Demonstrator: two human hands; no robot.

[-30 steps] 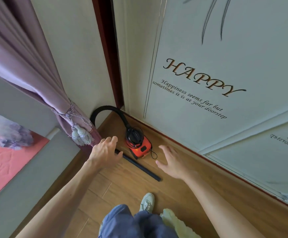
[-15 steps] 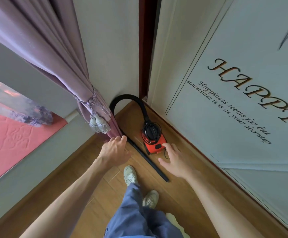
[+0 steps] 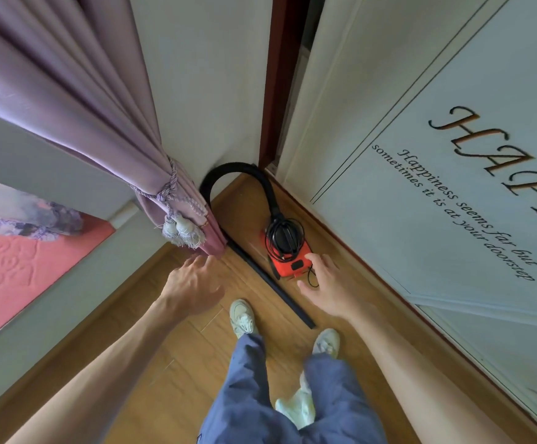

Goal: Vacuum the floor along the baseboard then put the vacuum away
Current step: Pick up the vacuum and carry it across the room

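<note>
The right hand [image 3: 328, 285] is spread palm down, forefinger over the rear of the small red vacuum [image 3: 289, 261]; I cannot tell if it touches. The left hand [image 3: 196, 283] hangs open, fingers loose, near the curtain [image 3: 151, 174]. The vacuum sits on the floor [image 3: 164, 363] beside the baseboard [image 3: 356, 254], hose [image 3: 235, 166] looping behind

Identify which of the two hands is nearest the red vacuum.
The right hand: it reaches the red vacuum, while the left hand hovers near the purple curtain.
</note>
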